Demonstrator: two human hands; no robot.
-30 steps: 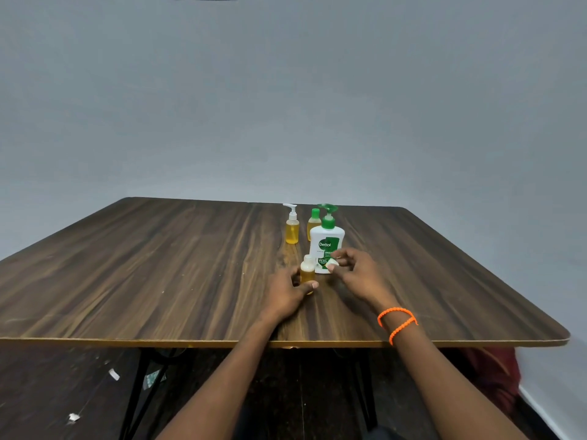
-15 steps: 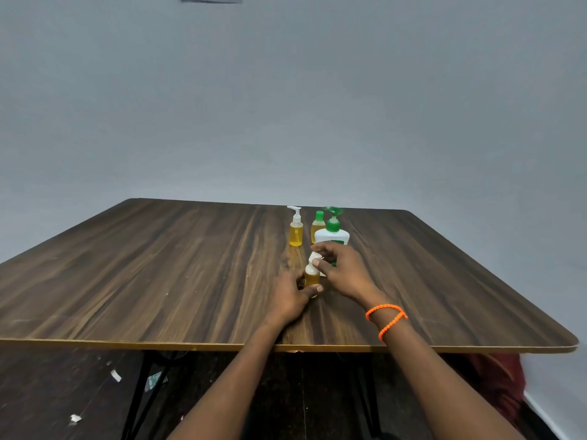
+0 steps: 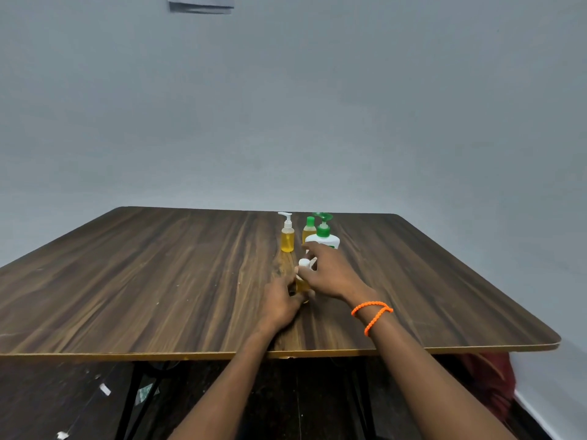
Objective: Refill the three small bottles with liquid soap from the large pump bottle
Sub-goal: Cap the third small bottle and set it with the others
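Note:
A small bottle of yellow soap (image 3: 301, 284) stands on the wooden table (image 3: 158, 281) near the front middle. My left hand (image 3: 281, 301) grips its body. My right hand (image 3: 330, 271) pinches the white cap (image 3: 304, 263) on top of it. Behind my right hand stands the large white pump bottle (image 3: 324, 238) with a green pump, partly hidden. To its left are a small bottle with a white pump (image 3: 287, 233) and a small bottle with a green cap (image 3: 309, 228), both holding yellow liquid.
The table's front edge (image 3: 222, 355) runs just under my forearms. Dark floor with paper scraps (image 3: 104, 389) lies below. A red object (image 3: 489, 376) sits under the table's right corner. A grey wall is behind.
My right hand moved left from beside the pump bottle onto the small bottle, bringing the white cap over its top. My left hand kept hold of the bottle.

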